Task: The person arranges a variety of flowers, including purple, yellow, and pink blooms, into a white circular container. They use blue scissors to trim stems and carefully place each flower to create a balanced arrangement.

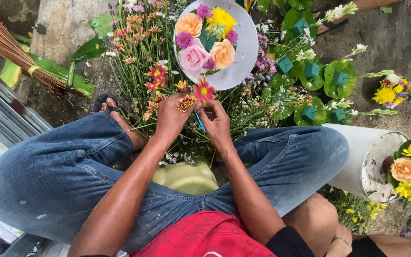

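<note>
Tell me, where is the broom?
In the head view, the brown straw broom lies at the top left, beside green leaves, far left of the person's left hand.

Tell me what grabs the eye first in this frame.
The round white arrangement at top centre, packed with peach, pink, purple and yellow blooms. Just below it the left hand and right hand meet around a red daisy-like flower, above the denim-clad knees. To the right, green leaf cups holding teal foam blocks sit on the ground.
</note>
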